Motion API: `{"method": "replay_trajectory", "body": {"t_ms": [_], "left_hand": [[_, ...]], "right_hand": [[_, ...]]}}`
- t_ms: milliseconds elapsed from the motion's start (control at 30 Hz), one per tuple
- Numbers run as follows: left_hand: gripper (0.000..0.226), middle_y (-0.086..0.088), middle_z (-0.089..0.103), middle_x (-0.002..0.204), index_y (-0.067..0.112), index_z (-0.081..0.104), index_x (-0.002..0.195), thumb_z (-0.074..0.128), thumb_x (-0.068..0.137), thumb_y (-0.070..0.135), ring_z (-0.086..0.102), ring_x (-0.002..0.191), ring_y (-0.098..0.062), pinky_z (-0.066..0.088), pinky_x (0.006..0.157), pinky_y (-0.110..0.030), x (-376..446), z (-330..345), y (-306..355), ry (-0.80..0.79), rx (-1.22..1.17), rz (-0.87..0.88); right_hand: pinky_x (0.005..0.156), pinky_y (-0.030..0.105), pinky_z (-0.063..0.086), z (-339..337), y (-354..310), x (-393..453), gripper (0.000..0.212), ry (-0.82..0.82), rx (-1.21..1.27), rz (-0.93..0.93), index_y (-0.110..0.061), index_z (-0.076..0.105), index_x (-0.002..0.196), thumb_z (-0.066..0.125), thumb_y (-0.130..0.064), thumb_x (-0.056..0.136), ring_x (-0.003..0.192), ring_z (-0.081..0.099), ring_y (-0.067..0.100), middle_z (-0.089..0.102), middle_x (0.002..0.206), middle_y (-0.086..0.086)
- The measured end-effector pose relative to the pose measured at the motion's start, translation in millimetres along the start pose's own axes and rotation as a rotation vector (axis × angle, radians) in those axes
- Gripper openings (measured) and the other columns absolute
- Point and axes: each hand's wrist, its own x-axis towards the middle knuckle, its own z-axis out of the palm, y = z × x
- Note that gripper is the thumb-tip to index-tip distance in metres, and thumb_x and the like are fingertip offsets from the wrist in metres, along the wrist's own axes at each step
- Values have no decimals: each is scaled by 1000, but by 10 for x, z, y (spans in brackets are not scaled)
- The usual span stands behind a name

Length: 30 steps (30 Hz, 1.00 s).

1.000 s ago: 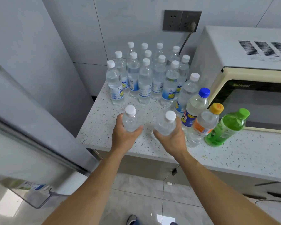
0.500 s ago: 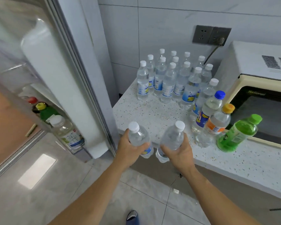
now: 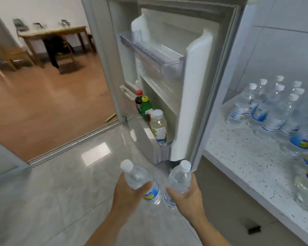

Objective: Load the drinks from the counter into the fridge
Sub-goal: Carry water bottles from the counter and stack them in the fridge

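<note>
Left hand (image 3: 130,194) wrapped round water bottle (image 3: 140,181); right hand (image 3: 188,196) wrapped round second bottle (image 3: 179,181). Both near, below open fridge door (image 3: 194,96). Advise: keep upright, seat in lower door shelf (image 3: 149,139) beside stored bottles (image 3: 158,125). Counter (image 3: 247,160) stock remains right.

The upper door shelf (image 3: 155,55) stands bare and reachable, while the lower door shelf (image 3: 146,135) is crowded by three bottles (image 3: 158,126) (its near corner only), and the grey floor (image 3: 60,192) offers free passage.

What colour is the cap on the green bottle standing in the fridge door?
Yellow. The green bottle in the door's lower shelf shows it best in the head view.
</note>
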Motion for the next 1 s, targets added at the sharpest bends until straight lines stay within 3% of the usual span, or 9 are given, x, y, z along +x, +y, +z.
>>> {"method": "replay_trajectory", "body": {"t_ms": [100, 200, 300, 400, 467, 567, 733, 1000], "left_hand": [[55, 16, 72, 95, 47, 63, 98, 90, 50, 47, 73, 88, -11, 63, 74, -43, 85, -526, -36, 129, -65, -22], [55, 9, 73, 98, 41, 64, 101, 92, 54, 37, 73, 92, -16, 62, 78, -48, 231, -1080, -71, 193, -135, -33], [52, 11, 73, 96, 37, 64, 103, 93, 64, 20, 73, 90, -14, 63, 76, -43, 408, -1636, -135, 263, -173, -26], [49, 14, 72, 92, 41, 65, 98, 93, 63, 20, 72, 86, -13, 62, 75, -42, 613, -2178, -163, 318, -213, -30], [46, 9, 73, 91, 43, 66, 94, 91, 61, 24, 72, 90, -20, 61, 75, -44, 751, -2504, -174, 328, -228, -33], [44, -5, 71, 98, 30, 66, 103, 90, 68, 22, 69, 96, -32, 57, 76, -46, 975, -2921, -153, 334, -244, -38], [60, -1, 70, 102, 29, 63, 109, 88, 55, 36, 69, 95, -24, 59, 79, -48, 1402, -3307, -22, 345, -200, -51], [54, 2, 72, 96, 29, 65, 104, 88, 55, 34, 71, 87, -19, 58, 69, -38, 2509, -3365, 132, 249, -156, -21]], "right_hand": [[81, 34, 55, 547, -162, 9, 58, -85, -17, -44, -39, 54, 111, 76, -46, 58, 92, 65, 2, 66, 99, -17], [87, 40, 56, 1158, -349, 37, 65, -158, -35, -88, -38, 54, 117, 76, -48, 56, 96, 65, 5, 67, 103, -15], [88, 35, 57, 1787, -545, 61, 74, -208, -54, -145, -37, 52, 124, 79, -50, 56, 100, 65, 4, 66, 109, -16], [88, 33, 58, 2391, -726, 94, 70, -276, -68, -200, -39, 52, 123, 83, -47, 61, 102, 65, 4, 66, 111, -17], [86, 31, 58, 2744, -827, 128, 67, -317, -73, -227, -40, 52, 123, 85, -43, 65, 101, 65, 3, 66, 111, -20], [84, 23, 56, 3187, -981, 173, 64, -355, -68, -256, -44, 51, 121, 85, -43, 66, 103, 63, 0, 64, 111, -24], [65, 3, 46, 3697, -1259, 361, 56, -349, -104, -266, -54, 47, 108, 79, -49, 62, 99, 58, -11, 59, 106, -31], [72, 16, 48, 4155, -1454, 1190, 56, -261, -119, -231, -49, 49, 106, 77, -55, 58, 95, 59, -7, 58, 103, -34]]}}
